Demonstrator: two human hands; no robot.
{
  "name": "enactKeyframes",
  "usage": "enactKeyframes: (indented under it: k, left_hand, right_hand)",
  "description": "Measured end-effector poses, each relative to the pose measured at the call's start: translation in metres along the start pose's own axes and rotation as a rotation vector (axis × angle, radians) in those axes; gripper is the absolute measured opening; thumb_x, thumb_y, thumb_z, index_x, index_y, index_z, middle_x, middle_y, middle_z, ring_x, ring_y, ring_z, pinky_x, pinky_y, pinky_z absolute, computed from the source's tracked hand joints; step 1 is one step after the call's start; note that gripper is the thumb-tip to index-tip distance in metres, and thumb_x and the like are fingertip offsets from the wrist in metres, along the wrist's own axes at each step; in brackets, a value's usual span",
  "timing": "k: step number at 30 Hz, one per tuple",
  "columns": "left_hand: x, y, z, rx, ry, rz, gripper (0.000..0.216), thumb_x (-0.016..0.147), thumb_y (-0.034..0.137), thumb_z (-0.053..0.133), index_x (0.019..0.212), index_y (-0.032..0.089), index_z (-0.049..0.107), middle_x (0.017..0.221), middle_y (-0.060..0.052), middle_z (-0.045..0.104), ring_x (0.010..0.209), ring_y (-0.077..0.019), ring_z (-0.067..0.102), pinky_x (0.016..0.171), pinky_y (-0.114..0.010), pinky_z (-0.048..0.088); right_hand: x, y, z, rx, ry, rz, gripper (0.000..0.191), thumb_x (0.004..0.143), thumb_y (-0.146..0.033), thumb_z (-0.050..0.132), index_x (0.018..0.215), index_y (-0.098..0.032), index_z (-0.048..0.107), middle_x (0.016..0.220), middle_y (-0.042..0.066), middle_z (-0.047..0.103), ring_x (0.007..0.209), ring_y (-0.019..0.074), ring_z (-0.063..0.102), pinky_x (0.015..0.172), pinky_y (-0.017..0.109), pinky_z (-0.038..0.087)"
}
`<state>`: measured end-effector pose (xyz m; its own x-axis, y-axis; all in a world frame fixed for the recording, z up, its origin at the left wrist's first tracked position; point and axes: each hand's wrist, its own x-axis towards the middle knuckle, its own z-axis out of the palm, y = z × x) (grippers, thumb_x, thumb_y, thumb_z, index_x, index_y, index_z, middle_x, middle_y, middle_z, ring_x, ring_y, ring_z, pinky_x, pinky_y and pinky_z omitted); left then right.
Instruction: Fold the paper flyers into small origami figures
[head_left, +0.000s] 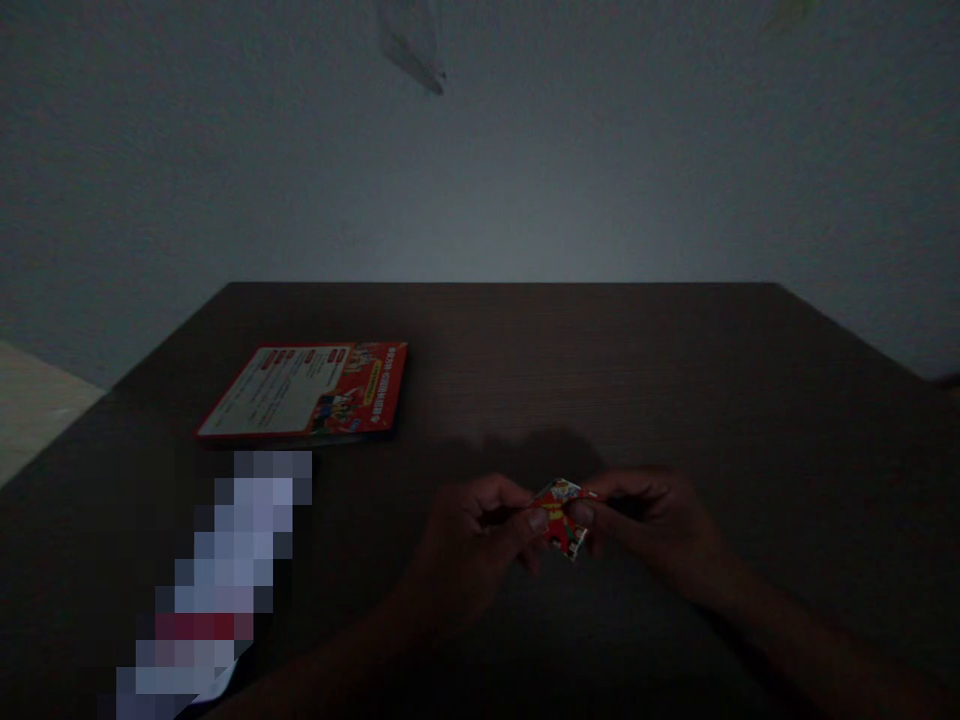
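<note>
Both hands meet in front of me, low and right of centre, on a small red printed piece (559,527), perhaps a card or folded paper, with coloured figures and a pale edge. It is held at a slant, one corner pointing down. My left hand (487,525) pinches its left side, thumb on the upper face. From the right, my right hand (652,515) grips it with thumb and fingers, the thumb lying over the print. The fingers behind it are partly hidden, and the dim light hides fine detail.
A red-and-white printed booklet or flat box (292,392) lies on the dark wooden table (600,370) to the left. Nearer me is a bright, pixelated long object (225,580), its kind unreadable. A grey wall (570,150) stands behind the table, with a translucent holder (411,40) on it.
</note>
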<state>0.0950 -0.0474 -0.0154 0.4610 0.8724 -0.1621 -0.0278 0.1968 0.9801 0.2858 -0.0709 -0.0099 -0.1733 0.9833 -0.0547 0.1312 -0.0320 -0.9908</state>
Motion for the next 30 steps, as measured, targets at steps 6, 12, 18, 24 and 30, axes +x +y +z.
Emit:
enactKeyframes:
  k: [6, 12, 18, 24, 30]
  left_hand:
    - [-0.0011, -0.0018, 0.0014, -0.098, -0.015, -0.003, 0.019, 0.073, 0.029, 0.068, 0.068, 0.012, 0.06, 0.056, 0.001, 0.062, 0.046, -0.0091, 0.056, 0.045, -0.019, 0.045]
    - [0.0004, -0.0045, -0.0008, -0.155, -0.014, 0.004, 0.016, 0.074, 0.026, 0.068, 0.068, 0.013, 0.059, 0.056, 0.0, 0.063, 0.044, -0.0095, 0.056, 0.045, -0.021, 0.046]
    - [0.0053, -0.0093, -0.0068, -0.277, 0.022, -0.004, 0.017, 0.074, 0.026, 0.068, 0.066, 0.013, 0.058, 0.057, -0.001, 0.064, 0.043, -0.0103, 0.055, 0.042, -0.022, 0.046]
    - [0.0048, -0.0035, -0.005, -0.383, 0.021, -0.062, 0.017, 0.069, 0.024, 0.069, 0.065, 0.014, 0.056, 0.053, 0.0, 0.064, 0.04, -0.0103, 0.054, 0.038, -0.021, 0.044]
    - [0.0037, -0.0016, -0.0036, -0.435, -0.025, -0.101, 0.013, 0.068, 0.022, 0.068, 0.069, 0.014, 0.057, 0.055, -0.001, 0.065, 0.042, -0.011, 0.056, 0.037, -0.02, 0.045]
  right_hand:
    - [-0.0014, -0.003, -0.0017, 0.016, -0.029, -0.018, 0.018, 0.077, -0.029, 0.068, 0.069, -0.014, 0.072, 0.057, 0.002, 0.067, 0.042, 0.0064, 0.053, 0.042, 0.016, 0.045]
    - [0.0006, -0.005, 0.0002, 0.155, -0.089, 0.015, 0.016, 0.079, -0.029, 0.067, 0.075, -0.015, 0.072, 0.062, 0.002, 0.07, 0.047, 0.0081, 0.059, 0.045, 0.018, 0.051]
    - [-0.0025, -0.0001, -0.0055, 0.108, 0.046, -0.167, 0.027, 0.076, -0.018, 0.07, 0.102, -0.022, 0.068, 0.076, 0.003, 0.074, 0.064, 0.0125, 0.068, 0.06, 0.022, 0.056]
    - [-0.0037, 0.002, -0.007, -0.229, 0.066, -0.496, 0.052, 0.068, -0.008, 0.075, 0.113, -0.031, 0.064, 0.094, 0.003, 0.072, 0.083, 0.0168, 0.068, 0.072, 0.027, 0.057]
    - [0.0, -0.0028, -0.0072, -0.345, 0.052, -0.608, 0.032, 0.074, -0.013, 0.071, 0.102, -0.027, 0.07, 0.093, 0.005, 0.073, 0.08, 0.0177, 0.07, 0.068, 0.027, 0.059]
